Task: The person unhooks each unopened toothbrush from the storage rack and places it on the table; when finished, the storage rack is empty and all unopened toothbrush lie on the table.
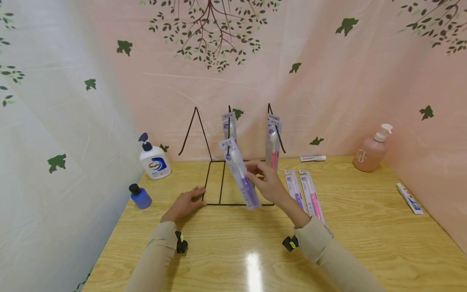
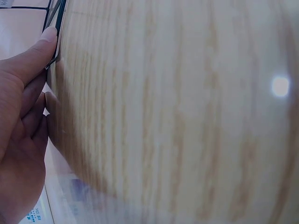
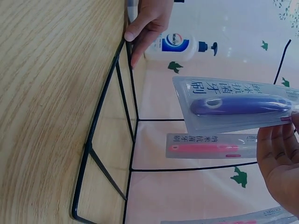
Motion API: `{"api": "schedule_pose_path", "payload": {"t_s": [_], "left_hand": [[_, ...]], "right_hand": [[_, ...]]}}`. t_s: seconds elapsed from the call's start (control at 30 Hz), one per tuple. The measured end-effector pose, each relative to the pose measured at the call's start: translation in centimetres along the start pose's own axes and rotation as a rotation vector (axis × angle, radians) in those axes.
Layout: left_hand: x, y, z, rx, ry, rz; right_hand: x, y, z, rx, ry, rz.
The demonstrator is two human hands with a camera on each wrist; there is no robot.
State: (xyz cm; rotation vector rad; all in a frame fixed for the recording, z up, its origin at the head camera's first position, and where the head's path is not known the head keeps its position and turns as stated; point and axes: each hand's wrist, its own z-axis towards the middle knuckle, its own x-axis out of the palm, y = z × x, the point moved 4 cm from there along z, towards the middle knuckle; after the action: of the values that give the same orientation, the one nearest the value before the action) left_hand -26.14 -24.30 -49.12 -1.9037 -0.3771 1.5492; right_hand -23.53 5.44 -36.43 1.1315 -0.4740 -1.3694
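Note:
My right hand (image 1: 266,180) pinches the edge of a packaged purple toothbrush (image 1: 242,180), which tilts in front of the black wire rack (image 1: 220,184). The top of its pack overlaps the tip of the middle hook (image 1: 229,121); whether the hook passes through its hole, I cannot tell. Behind it, a packaged pink toothbrush (image 3: 205,147) hangs on that hook. More packaged toothbrushes (image 1: 273,142), at least one pink, hang from the right hook. At the rack's front left corner, my left hand (image 1: 184,205) rests with thumb and extended fingers touching the wire.
Two packaged toothbrushes, one purple (image 1: 296,190) and one pink (image 1: 311,194), lie right of the rack. A white pump bottle (image 1: 157,164) and a blue bottle (image 1: 140,197) stand left. Rightward are a pink pump bottle (image 1: 370,154) and two tubes, one white (image 1: 312,158), one multicoloured (image 1: 410,198).

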Motion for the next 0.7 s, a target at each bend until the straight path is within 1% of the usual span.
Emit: {"api": "schedule_pose_path", "payload": {"t_s": [0.13,0.23,0.37,0.6,0.7], "left_hand": [[0.0,-0.1,-0.1,0.002,0.001,-0.004],[0.0,-0.1,-0.1,-0.002,0.002,-0.004],[0.0,-0.1,-0.1,-0.006,0.003,0.0],[-0.1,-0.2,-0.1,-0.005,0.001,0.013],[0.0,-0.2,-0.1,-0.004,0.0,0.016]], "right_hand": [[0.1,0.1,-0.5,0.025,0.014,-0.005],[0.0,1.6,-0.9,0.037,0.03,0.008],[-0.1,3.6,-1.5,0.029,0.044,0.011],[0.1,1.7,-1.7,0.002,0.048,0.031],[0.0,1.6,-2.0,-0.025,0.049,0.039]]}}
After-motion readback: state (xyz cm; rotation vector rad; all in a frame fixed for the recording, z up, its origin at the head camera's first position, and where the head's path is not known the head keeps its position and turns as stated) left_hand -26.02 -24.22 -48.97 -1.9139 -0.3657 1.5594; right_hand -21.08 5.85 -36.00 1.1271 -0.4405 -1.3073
